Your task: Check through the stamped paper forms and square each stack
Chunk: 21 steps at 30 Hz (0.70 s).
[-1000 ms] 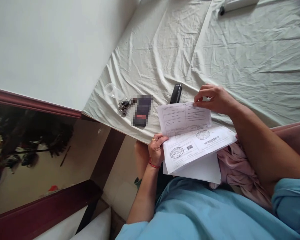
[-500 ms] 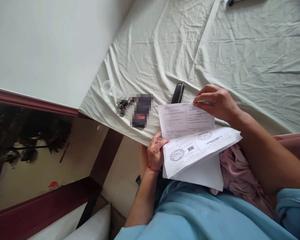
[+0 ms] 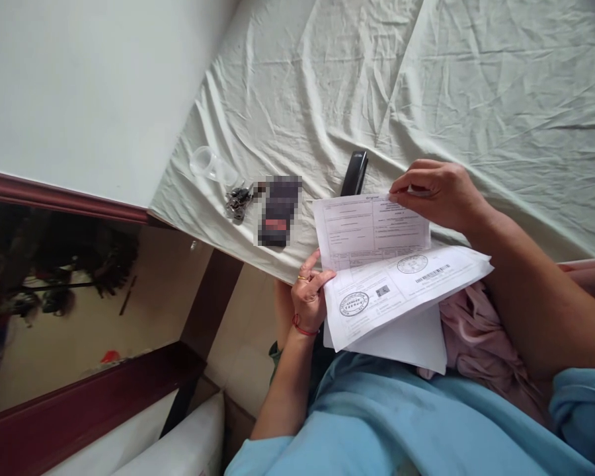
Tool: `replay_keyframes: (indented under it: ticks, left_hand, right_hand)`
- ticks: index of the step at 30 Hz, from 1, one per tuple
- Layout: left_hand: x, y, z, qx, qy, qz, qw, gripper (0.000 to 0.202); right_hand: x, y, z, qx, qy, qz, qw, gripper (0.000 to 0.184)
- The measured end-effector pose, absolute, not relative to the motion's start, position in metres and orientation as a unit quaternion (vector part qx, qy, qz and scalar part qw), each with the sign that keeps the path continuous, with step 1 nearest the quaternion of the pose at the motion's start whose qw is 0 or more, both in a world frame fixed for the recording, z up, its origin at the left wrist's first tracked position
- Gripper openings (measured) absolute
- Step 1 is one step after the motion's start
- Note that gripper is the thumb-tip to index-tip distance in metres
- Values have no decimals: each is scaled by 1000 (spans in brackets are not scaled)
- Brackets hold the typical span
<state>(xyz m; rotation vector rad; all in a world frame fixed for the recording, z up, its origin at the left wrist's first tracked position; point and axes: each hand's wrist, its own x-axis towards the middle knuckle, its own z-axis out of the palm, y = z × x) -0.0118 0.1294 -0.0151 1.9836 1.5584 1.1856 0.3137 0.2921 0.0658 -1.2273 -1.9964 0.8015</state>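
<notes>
Printed paper sheets (image 3: 377,231) with stamps and a barcode lie over my lap, the front part folded down toward me. My left hand (image 3: 311,291), with a ring and a red wrist string, is closed on their left edge, thumb on top. At the top edge my right hand (image 3: 431,192) pinches the paper between thumb and fingers. Beneath the folded part, a blank white sheet (image 3: 401,344) shows. Just beyond the papers a black stapler (image 3: 354,173) rests on the bed sheet, its near end hidden by them.
On the pale green bed sheet (image 3: 456,86), left of the stapler, are a blurred-out dark object (image 3: 280,210), a heap of metal clips or keys (image 3: 238,201) and a clear plastic cup (image 3: 209,163). A dark red wooden frame (image 3: 89,396) and white wall border the left.
My right hand has shifted slightly right along with the top edge of the papers. The folded part has moved a little right too. My left hand keeps its hold.
</notes>
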Motion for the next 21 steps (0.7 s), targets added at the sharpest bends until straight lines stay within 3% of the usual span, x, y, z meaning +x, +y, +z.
replay_keyframes:
  ticks: [15, 21]
  left_hand:
    - [-11, 128, -4, 699, 575, 385, 183, 19]
    - [-14, 128, 3, 706, 566, 374, 204, 20]
  right_hand:
    - [320, 294, 64, -464, -754, 370, 281, 33]
    - [326, 290, 80, -433, -723, 455, 288, 50]
